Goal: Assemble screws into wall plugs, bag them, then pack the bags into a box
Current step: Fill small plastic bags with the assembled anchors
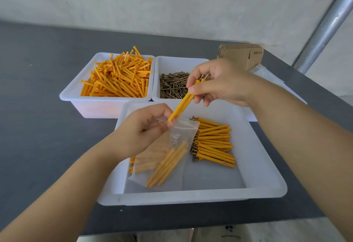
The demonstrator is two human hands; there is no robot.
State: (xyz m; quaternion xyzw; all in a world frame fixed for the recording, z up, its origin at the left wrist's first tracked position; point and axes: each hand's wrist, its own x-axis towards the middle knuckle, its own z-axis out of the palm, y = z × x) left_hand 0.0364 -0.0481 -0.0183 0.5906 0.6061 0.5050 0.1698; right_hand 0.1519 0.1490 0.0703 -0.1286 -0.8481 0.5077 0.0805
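several plugs (181, 106) pinched in your right hand (219, 83) could snag the bag (172, 146) mouth your left hand (145, 127) grips, spilling into the near tray (263, 165).

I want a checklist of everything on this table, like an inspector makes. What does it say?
Surface: dark grey table.
Job's things: tray of orange plugs; tray of screws; near tray with assembled plugs; clear bag partly filled; flat cardboard boxes.
Clutter: nothing seen.
Grippers: left hand holds the bag's mouth; right hand feeds in a plug bundle.
Cables: nothing seen.
Surroundings: pale wall, metal pole.
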